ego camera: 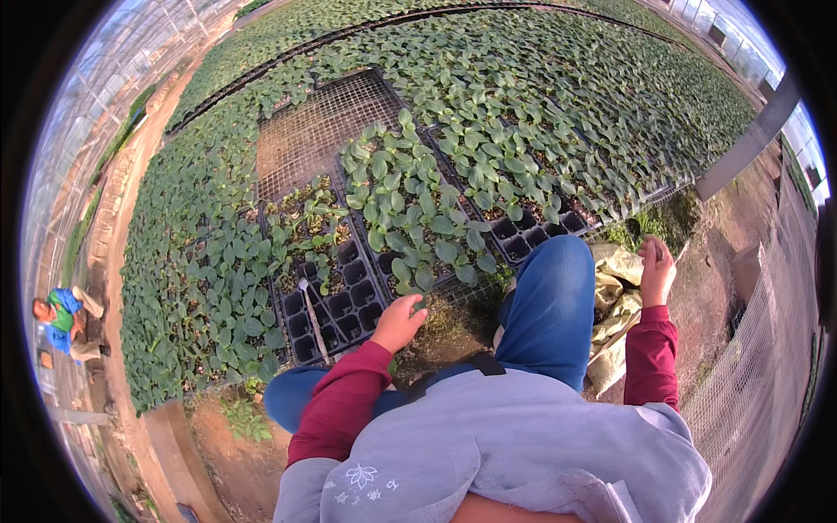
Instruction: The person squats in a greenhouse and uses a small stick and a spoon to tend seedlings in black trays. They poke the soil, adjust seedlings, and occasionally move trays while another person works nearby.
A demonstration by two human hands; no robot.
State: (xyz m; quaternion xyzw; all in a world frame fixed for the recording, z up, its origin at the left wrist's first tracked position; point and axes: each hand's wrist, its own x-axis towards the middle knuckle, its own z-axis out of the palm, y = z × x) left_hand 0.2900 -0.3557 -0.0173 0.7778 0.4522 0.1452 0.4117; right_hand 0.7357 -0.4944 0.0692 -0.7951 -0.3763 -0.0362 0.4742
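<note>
My left hand (397, 325) is over the near edge of the seedling trays, thumb and forefinger apart, with nothing plainly held. Left of it, a black plug tray (340, 304) has bare cells at the near end and small seedlings (307, 209) farther up. A slender stick-like tool (312, 317) with a pale tip lies across those cells. Ahead stands a fuller tray of broad-leaved seedlings (418, 216). My right hand (656, 274) is raised with bent fingers above a crumpled yellowish sack (611, 294). A small dark object (633, 227) shows by its fingertips; whether it is held is unclear.
A wire-mesh bench top (327, 127) shows between the trays. More seedlings (556, 85) spread far back. A metal post (752, 144) slants at right, above pale netting (726, 405). Another person (72, 323) sits beside the dirt path (124, 242) at far left.
</note>
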